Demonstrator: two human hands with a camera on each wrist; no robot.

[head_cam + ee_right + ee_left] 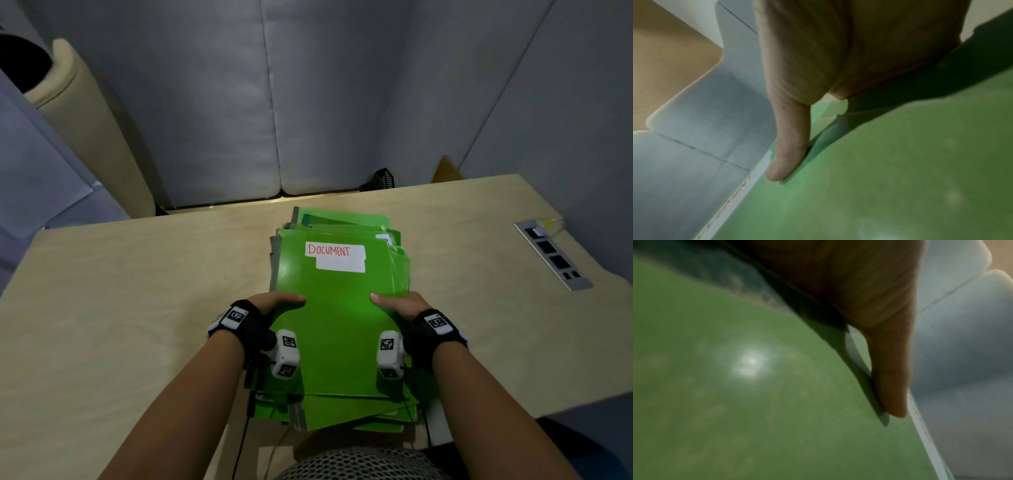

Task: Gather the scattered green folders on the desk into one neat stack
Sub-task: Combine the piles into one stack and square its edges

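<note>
- A white label [335, 257] on the top folder reads "DOCUMENT" in red handwriting.
- The uneven stack of glossy green plastic folders [339, 329] lies mid-way across the pale wooden counter [137, 291], its near end overhanging the edge.
- The left hand [274, 303] and right hand [400, 305] grip the stack's two sides, thumbs flat on the top cover; the other fingers are hidden below.
- Both forearms reach forward, wrists strapped.

An office cubicle: a pale wooden desk [137, 291] with a built-in power socket strip [553, 255], grey padded partition panels [342, 102], and green folders [339, 325] labelled "DOCUMENT".
</note>
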